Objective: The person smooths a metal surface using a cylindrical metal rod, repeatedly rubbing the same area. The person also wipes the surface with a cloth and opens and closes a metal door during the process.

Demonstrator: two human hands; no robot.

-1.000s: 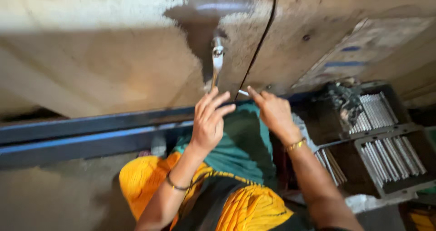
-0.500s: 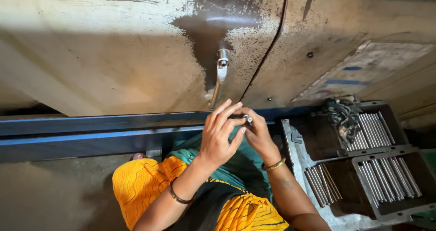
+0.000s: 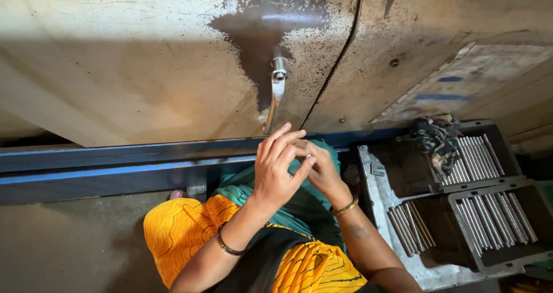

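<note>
Two hands: left hand point(image 3: 276, 169) and right hand point(image 3: 319, 169) meet in front of the person, fingertips touching.
Held piece: a small shiny metal piece point(image 3: 309, 156) shows between the fingertips, just below the machine's edge; its exact kind is too small to tell.
Left fingers: loosely spread and curled toward the piece.
Right fingers: pressed together, seemingly pinching the piece, though the left hand partly hides them.
Lever: a metal handle point(image 3: 275, 94) hangs on the stained machine panel point(image 3: 144, 80) just above the hands, untouched.
Trays: dark trays point(image 3: 489, 224) to the right hold rows of thin metal rods point(image 3: 495, 218); a crumpled rag point(image 3: 435, 140) lies on the far tray.
Progress: many rods lie sorted; the piece seems not yet placed.
</note>
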